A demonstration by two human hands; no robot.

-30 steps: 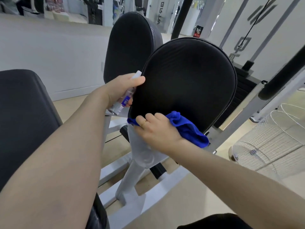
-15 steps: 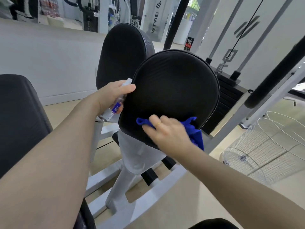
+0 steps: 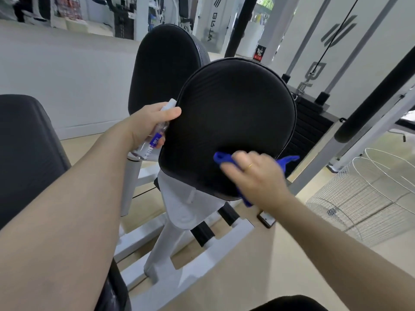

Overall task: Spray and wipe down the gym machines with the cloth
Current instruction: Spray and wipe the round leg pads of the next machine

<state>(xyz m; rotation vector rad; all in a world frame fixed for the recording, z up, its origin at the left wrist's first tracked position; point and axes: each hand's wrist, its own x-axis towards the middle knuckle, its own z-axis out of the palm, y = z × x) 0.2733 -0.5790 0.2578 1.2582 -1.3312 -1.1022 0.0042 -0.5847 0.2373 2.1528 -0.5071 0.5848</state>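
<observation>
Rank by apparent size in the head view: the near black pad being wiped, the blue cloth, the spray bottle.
1. Near black pad, by far the largest.
2 and 3. Blue cloth and spray bottle: both mostly covered by the hands, so their order is unsure.

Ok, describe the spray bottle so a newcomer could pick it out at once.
Start at the big round black pad in the middle. At its left edge the left hand grips a small clear spray bottle. Its white nozzle and blue label set it apart from the blue cloth under the right hand.

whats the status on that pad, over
Left hand grips spray bottle. Right hand presses blue cloth on near black pad. Nothing blocking.
</observation>
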